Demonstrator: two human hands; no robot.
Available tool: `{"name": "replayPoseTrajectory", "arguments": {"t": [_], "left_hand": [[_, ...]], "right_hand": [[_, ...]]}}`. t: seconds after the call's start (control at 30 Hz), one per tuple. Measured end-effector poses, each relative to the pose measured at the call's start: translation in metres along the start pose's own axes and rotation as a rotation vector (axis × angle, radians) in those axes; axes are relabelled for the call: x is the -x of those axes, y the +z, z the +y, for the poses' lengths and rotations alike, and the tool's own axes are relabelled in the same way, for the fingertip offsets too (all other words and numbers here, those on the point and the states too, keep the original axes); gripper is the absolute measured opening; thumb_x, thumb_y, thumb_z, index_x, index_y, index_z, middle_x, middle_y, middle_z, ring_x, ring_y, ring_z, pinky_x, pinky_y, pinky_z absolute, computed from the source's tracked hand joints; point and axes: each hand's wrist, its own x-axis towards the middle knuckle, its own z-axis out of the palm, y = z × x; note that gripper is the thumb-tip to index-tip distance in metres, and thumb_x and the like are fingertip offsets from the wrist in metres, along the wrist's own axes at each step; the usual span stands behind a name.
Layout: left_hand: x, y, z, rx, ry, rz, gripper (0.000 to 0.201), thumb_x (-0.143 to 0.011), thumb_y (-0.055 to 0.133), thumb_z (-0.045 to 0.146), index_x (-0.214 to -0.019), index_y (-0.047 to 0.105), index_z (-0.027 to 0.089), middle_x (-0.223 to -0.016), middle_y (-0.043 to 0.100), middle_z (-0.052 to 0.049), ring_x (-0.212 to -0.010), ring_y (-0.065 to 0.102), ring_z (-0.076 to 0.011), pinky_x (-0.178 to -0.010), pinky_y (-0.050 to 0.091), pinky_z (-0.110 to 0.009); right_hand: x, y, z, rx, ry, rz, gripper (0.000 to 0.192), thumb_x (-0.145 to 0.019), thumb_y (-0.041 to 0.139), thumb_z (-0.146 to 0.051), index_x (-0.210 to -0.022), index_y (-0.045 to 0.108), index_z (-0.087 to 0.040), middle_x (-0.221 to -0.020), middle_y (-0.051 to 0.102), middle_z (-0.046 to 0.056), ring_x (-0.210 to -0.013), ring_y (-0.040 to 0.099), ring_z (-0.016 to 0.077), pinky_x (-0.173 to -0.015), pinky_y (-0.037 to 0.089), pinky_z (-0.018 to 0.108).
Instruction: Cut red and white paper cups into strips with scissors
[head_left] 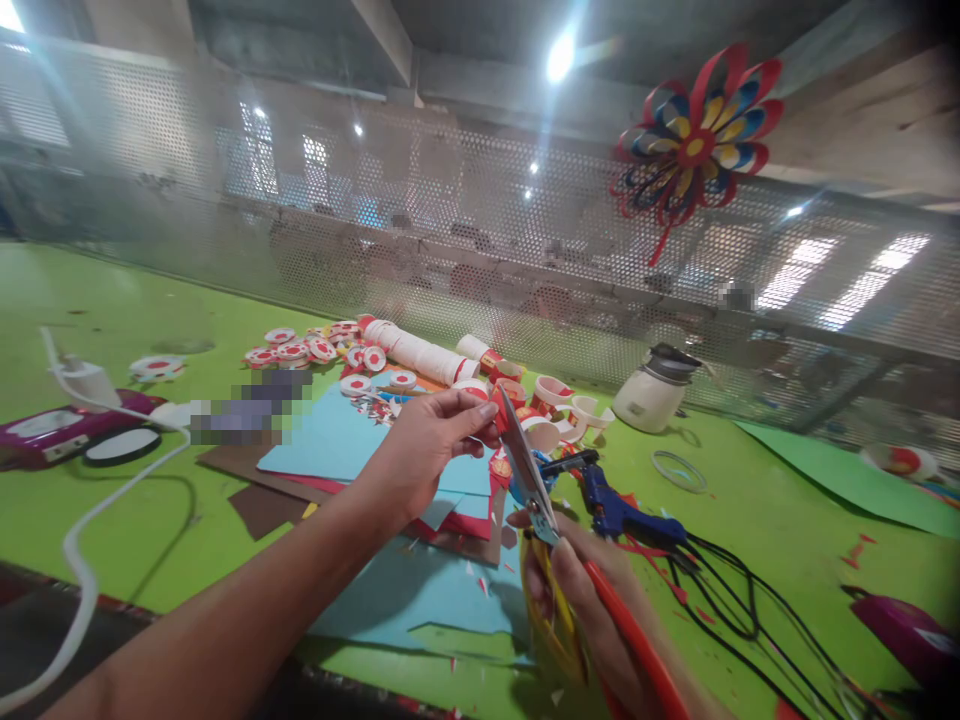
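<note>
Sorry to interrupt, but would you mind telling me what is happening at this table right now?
A person is cutting craft material at a green table. The right hand holds scissors with red and yellow handles, blades pointing up. The left hand pinches a small red and white paper piece against the blades. Blue and brown paper sheets lie beneath, with a blue glue gun to the right and cut paper-cup pieces behind. A paper pinwheel hangs on the mesh screen.

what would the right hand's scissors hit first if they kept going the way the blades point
The right hand holds scissors whose blades point up and away, at the red-and-white paper piece pinched in the left hand. That piece comes first; past it probably the cut paper cups, though depth is unclear.
</note>
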Motion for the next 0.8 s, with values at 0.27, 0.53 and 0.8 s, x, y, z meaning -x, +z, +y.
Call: {"name": "replayPoseTrajectory", "arguments": {"t": [0.27,0.53,0.8], "left_hand": [[0.0021,0.0033,0.0008,-0.027,0.021,-0.003,0.015,-0.072,0.068,0.026,-0.068,0.063,0.013,-0.064,0.062,-0.002,-0.061,0.054,-0.0106,-0.059,0.037,-0.024],[0.0049,0.0059,0.0006,-0.013,0.025,0.002,0.013,-0.071,0.068,0.024,-0.069,0.064,0.013,-0.065,0.062,-0.003,-0.062,0.054,-0.0116,-0.057,0.036,-0.025],[0.0046,0.004,-0.0005,-0.051,0.061,-0.02,0.012,-0.073,0.066,0.024,-0.069,0.063,0.014,-0.065,0.062,-0.002,-0.062,0.052,-0.0108,-0.057,0.036,-0.025]], "right_hand": [[0.0004,0.0033,0.004,0.034,-0.02,0.084,0.052,-0.086,0.036,-0.061,-0.098,0.06,-0.017,-0.057,0.051,-0.001,-0.047,0.046,0.0129,-0.046,0.036,0.025],[-0.0003,0.003,0.0028,0.133,-0.066,0.101,0.055,-0.086,0.035,-0.062,-0.102,0.062,-0.018,-0.058,0.053,-0.001,-0.05,0.049,0.0142,-0.048,0.039,0.025],[-0.0007,0.0035,0.0025,0.154,-0.093,0.099,0.053,-0.087,0.035,-0.062,-0.101,0.063,-0.018,-0.059,0.052,0.0,-0.053,0.049,0.0152,-0.049,0.039,0.026]]}}
